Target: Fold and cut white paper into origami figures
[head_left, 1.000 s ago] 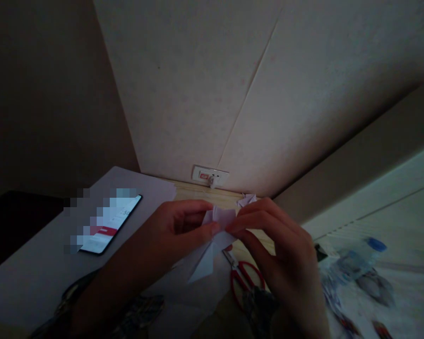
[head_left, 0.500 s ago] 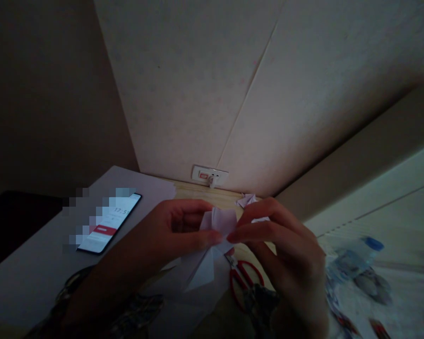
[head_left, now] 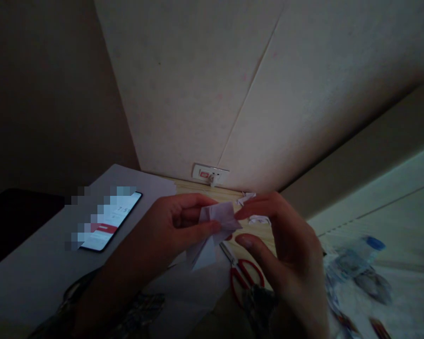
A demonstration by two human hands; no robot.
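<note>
My left hand point(head_left: 187, 226) pinches a folded white paper piece point(head_left: 221, 214) between thumb and fingers, its pleats and a pointed flap showing. On the right, my right hand point(head_left: 282, 249) has its thumb and fingers spread apart, with the fingertips close beside the paper's right edge; whether they touch it I cannot tell. Below the paper, red-handled scissors point(head_left: 242, 270) lie on the table, partly covered by my right sleeve. Behind my right fingers are small folded paper pieces point(head_left: 260, 220), partly hidden.
A lit phone point(head_left: 108, 226) lies on a large white sheet point(head_left: 49, 263) at the left. The wall behind holds a socket point(head_left: 210, 174) with a plug in it. To the right is a blue-capped plastic bottle point(head_left: 356, 259) among other items. Wooden tabletop point(head_left: 187, 188) shows near the wall.
My right thumb and fingers have let go of the paper and spread apart. The paper has tilted in my left hand, and more of the scissors' blades now shows.
</note>
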